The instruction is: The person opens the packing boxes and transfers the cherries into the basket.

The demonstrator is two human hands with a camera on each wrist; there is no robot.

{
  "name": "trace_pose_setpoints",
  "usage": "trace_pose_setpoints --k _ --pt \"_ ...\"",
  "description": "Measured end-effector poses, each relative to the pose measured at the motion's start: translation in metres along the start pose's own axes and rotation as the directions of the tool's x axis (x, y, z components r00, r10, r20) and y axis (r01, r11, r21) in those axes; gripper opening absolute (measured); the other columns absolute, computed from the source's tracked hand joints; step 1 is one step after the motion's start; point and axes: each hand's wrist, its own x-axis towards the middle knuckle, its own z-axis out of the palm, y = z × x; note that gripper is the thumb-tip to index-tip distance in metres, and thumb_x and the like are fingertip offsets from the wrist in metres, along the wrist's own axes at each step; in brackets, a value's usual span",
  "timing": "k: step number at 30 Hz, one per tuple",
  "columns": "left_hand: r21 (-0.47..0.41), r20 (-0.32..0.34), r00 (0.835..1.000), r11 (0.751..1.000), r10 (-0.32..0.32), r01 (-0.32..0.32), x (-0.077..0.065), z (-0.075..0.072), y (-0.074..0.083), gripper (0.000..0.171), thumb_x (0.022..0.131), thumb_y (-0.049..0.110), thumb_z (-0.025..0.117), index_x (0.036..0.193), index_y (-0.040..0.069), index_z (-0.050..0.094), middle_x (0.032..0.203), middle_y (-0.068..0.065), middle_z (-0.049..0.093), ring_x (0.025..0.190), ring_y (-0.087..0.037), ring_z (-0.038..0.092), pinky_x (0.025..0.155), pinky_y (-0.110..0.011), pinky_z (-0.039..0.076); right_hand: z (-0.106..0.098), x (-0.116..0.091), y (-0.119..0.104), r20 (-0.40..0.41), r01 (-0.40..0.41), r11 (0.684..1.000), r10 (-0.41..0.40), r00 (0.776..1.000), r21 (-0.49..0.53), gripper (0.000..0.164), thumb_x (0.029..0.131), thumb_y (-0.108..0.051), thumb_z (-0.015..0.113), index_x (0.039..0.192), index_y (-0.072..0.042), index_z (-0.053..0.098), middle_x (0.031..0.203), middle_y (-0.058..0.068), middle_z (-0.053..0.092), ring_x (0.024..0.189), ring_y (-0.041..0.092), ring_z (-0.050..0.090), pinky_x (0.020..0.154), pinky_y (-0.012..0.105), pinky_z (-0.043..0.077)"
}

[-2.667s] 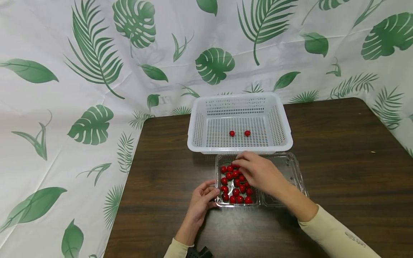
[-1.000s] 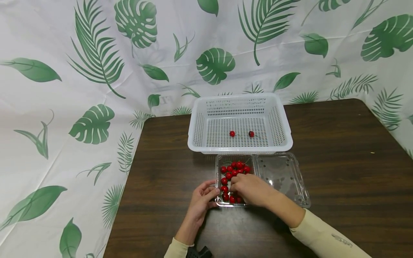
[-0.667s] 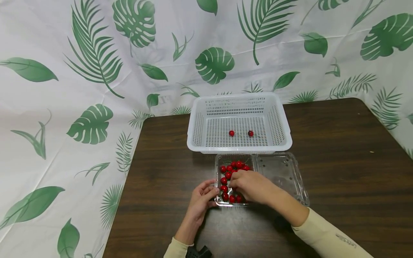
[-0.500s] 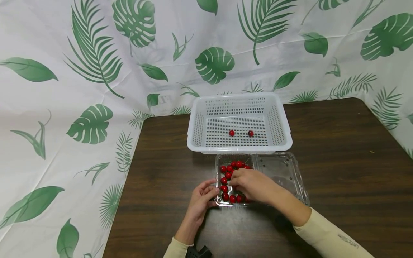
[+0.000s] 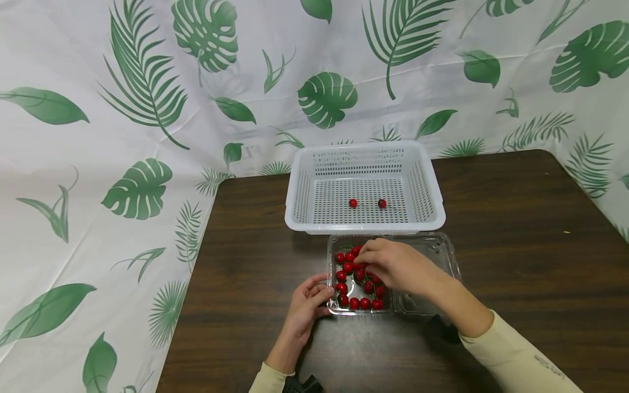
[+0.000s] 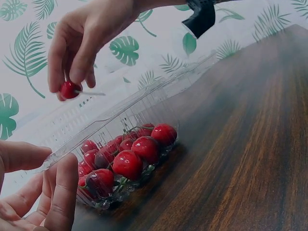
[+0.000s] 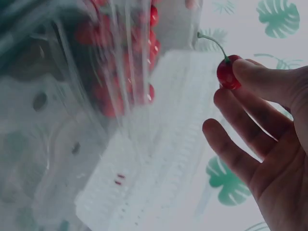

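The cherry (image 7: pixel 228 72), in the right wrist view, is pinched between the thumb and fingertips of the right hand (image 7: pixel 284 168), stem free, the other fingers spread. It looks light, firm and glossy, so likely slippery and easily bruised; a gentle hold round its sides, or by the stem, should suit. In the left wrist view it shows above the rim of the clear box (image 6: pixel 106 121), whose thin wall, probably flexible, the left hand (image 6: pixel 57 197) pinches beside more cherries (image 6: pixel 128 164). In the head view the box lies, lid opened, nearer the left edge of the desk (image 5: pixel 245 273) than the right, just before the white basket (image 5: pixel 365 227) at the far edge; two loose cherries (image 5: pixel 352 203) sit inside that.
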Motion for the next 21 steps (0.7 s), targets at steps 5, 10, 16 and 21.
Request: trace_pose_setpoints --k 5,10,16,21 --pt "-0.004 0.006 1.0 1.0 0.005 -0.005 0.0 0.0 0.0 0.044 0.089 0.002 0.068 0.129 -0.008 0.052 0.091 -0.002 0.062 0.077 -0.012 0.058 0.053 -0.022 0.054 -0.014 0.0 0.008 -0.044 -0.059 0.998 0.06 0.997 0.007 0.023 0.082 -0.006 0.078 0.105 -0.01 0.075 0.1 -0.002 0.065 0.089 0.013 0.062 0.077 0.033 0.056" --pt "-0.001 0.008 1.0 1.0 0.006 -0.006 0.0 0.0 0.0 0.044 0.089 0.003 0.069 0.129 -0.008 0.052 0.09 -0.002 0.062 0.076 -0.012 0.058 0.054 -0.022 0.054 -0.022 -0.001 0.019 -0.129 -0.114 0.993 0.114 0.985 0.012 0.024 0.082 -0.004 0.078 0.106 -0.006 0.074 0.102 0.002 0.066 0.091 0.018 0.063 0.078 0.038 0.056" --pt "-0.005 0.008 1.0 1.0 0.003 -0.003 0.001 0.0 0.001 0.044 0.089 0.002 0.068 0.129 -0.007 0.052 0.09 -0.001 0.062 0.076 -0.012 0.058 0.054 -0.022 0.054 -0.024 -0.004 0.034 -0.252 -0.221 0.975 0.22 0.942 0.028 0.027 0.081 0.001 0.077 0.107 -0.004 0.072 0.103 0.007 0.067 0.091 0.024 0.064 0.078 0.044 0.057" --pt "-0.001 0.008 1.0 1.0 0.003 -0.003 0.001 0.0 0.0 0.044 0.089 0.002 0.068 0.129 -0.007 0.052 0.089 -0.001 0.062 0.076 -0.012 0.058 0.053 -0.022 0.054 -0.024 -0.008 0.047 -0.328 -0.326 0.945 0.315 0.891 0.022 0.028 0.082 0.0 0.077 0.109 -0.002 0.072 0.102 0.008 0.067 0.089 0.026 0.064 0.077 0.046 0.056"
